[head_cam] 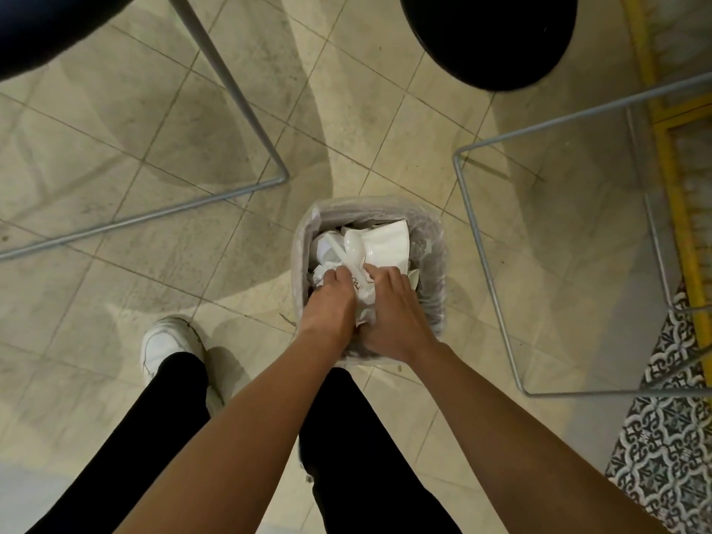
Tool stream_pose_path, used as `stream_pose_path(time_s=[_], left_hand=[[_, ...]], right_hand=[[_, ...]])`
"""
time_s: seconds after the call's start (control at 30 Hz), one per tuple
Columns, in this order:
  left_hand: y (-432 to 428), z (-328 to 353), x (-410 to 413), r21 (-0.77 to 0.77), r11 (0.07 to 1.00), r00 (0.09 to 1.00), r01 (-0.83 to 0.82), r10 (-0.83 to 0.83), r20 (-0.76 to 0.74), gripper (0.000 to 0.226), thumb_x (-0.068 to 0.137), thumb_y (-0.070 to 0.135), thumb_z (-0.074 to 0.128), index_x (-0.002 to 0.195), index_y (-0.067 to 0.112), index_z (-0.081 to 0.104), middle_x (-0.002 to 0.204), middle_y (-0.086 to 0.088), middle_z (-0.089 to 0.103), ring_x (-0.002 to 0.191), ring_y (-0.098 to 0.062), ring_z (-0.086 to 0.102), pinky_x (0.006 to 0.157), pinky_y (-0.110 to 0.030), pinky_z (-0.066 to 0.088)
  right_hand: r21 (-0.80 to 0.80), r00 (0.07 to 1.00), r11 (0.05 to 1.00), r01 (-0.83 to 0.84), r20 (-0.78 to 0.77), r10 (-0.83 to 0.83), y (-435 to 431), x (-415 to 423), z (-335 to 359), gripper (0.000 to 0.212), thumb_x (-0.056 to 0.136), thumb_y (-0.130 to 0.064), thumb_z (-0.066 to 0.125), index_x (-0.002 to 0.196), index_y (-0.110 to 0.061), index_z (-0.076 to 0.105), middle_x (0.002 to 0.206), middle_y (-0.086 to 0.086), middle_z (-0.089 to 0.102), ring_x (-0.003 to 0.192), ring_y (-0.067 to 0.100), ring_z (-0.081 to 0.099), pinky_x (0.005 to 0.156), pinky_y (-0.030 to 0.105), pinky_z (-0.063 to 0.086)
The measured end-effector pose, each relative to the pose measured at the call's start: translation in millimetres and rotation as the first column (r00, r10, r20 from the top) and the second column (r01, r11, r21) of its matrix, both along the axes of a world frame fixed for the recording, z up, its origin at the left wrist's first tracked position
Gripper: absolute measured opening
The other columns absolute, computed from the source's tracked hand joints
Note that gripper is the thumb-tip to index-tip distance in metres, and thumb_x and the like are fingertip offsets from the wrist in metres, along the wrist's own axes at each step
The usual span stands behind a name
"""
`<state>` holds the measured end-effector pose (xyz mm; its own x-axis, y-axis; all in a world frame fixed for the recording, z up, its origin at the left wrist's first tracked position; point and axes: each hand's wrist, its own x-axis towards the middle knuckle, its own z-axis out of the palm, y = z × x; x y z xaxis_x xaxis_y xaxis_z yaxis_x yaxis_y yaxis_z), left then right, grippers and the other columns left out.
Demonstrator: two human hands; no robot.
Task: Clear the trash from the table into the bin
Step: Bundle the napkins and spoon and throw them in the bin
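Nearest, both arms reach down past the legs to the bin (435, 264) on the floor, so the step in hand looks like the drop-off itself. The left hand (330, 302) curls its fingers onto crumpled paper (364, 304) at the bin's mouth. The right hand (391, 310) presses close beside it, fingertips buried in the heap, so I cannot tell whether it grips or only pushes. Beyond them a plastic spoon (352, 246) and a white carton (387, 244) lie inside. Next, probably let go, withdraw, and return for more. The counter is out of view, and so is any trash left on it. The bin's near rim hides under the wrists.
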<state>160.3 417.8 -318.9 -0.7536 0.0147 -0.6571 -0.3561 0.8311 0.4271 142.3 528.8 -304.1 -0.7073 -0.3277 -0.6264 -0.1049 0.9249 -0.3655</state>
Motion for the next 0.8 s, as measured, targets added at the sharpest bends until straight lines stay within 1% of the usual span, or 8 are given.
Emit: stream_pose_path(time_s=[0.1, 0.23, 0.33, 0.47, 0.57, 0.67, 0.8], left_hand=[[-3, 7, 0, 0.032, 0.999, 1.0, -0.024, 0.024, 0.015, 0.043, 0.086, 0.0, 0.05, 0.127, 0.001, 0.034, 0.127, -0.02, 0.044, 0.107, -0.036, 0.054, 0.084, -0.037, 0.043], [-13, 24, 1, 0.135, 0.987, 0.994, -0.09, 0.08, 0.081, 0.071, 0.08, 0.005, 0.065, 0.139, 0.006, 0.025, 0.14, -0.018, 0.035, 0.119, -0.037, 0.048, 0.094, -0.037, 0.041], [-24, 39, 3, 0.172, 0.978, 0.992, -0.115, 0.104, 0.074, 0.076, 0.078, 0.01, 0.069, 0.141, 0.013, 0.026, 0.141, -0.014, 0.036, 0.12, -0.032, 0.049, 0.096, -0.035, 0.041], [-39, 66, 2, 0.219, 0.957, 0.982, -0.19, 0.187, 0.032, 0.064, 0.081, 0.006, 0.062, 0.138, 0.017, 0.035, 0.135, -0.012, 0.045, 0.113, -0.029, 0.053, 0.091, -0.034, 0.043], [-52, 89, 0, 0.266, 0.938, 0.972, -0.221, 0.235, -0.023, 0.054, 0.084, 0.007, 0.06, 0.134, 0.016, 0.042, 0.132, -0.011, 0.05, 0.11, -0.027, 0.056, 0.091, -0.033, 0.044], [-71, 116, -4, 0.304, 0.922, 0.958, -0.238, 0.274, -0.081, 0.048, 0.084, 0.008, 0.061, 0.129, 0.016, 0.048, 0.128, -0.009, 0.054, 0.11, -0.024, 0.056, 0.089, -0.03, 0.044], [-96, 153, -12, 0.381, 0.884, 0.933, -0.27, 0.338, -0.125, 0.039, 0.085, 0.014, 0.063, 0.122, 0.018, 0.053, 0.12, -0.003, 0.059, 0.108, -0.019, 0.057, 0.088, -0.026, 0.045]], right_hand=[[-0.017, 0.998, 1.0, 0.008, 0.055, -0.007, 6, 0, 7, 0.095, 0.064, -0.027, 0.077, 0.143, -0.013, 0.026, 0.136, 0.004, 0.034, 0.126, 0.024, 0.034, 0.105, 0.036, 0.035], [-0.041, 0.996, 0.996, 0.073, 0.057, -0.071, 6, 2, 21, 0.098, 0.06, -0.036, 0.082, 0.141, -0.015, 0.031, 0.135, 0.003, 0.036, 0.126, 0.022, 0.035, 0.106, 0.036, 0.034], [-0.018, 0.996, 0.996, 0.085, 0.037, -0.084, 4, 2, 34, 0.097, 0.057, -0.044, 0.084, 0.137, -0.014, 0.037, 0.132, 0.004, 0.04, 0.123, 0.023, 0.039, 0.105, 0.036, 0.034], [0.053, 0.995, 0.994, 0.091, -0.038, -0.089, -5, -3, 55, 0.077, 0.071, -0.035, 0.076, 0.135, -0.016, 0.038, 0.133, 0.002, 0.04, 0.125, 0.023, 0.038, 0.102, 0.034, 0.035], [0.058, 0.991, 0.991, 0.12, -0.067, -0.116, -16, -11, 77, 0.068, 0.078, -0.032, 0.071, 0.135, -0.016, 0.038, 0.134, 0.002, 0.039, 0.127, 0.022, 0.035, 0.102, 0.033, 0.033], [0.051, 0.987, 0.99, 0.131, -0.096, -0.126, -33, -20, 104, 0.059, 0.082, -0.029, 0.067, 0.134, -0.016, 0.041, 0.134, 0.004, 0.041, 0.127, 0.022, 0.036, 0.1, 0.033, 0.033], [0.003, 0.971, 0.985, 0.172, -0.169, -0.169, -57, -31, 138, 0.051, 0.081, -0.025, 0.066, 0.127, -0.013, 0.049, 0.126, 0.006, 0.048, 0.12, 0.025, 0.042, 0.097, 0.033, 0.035]])
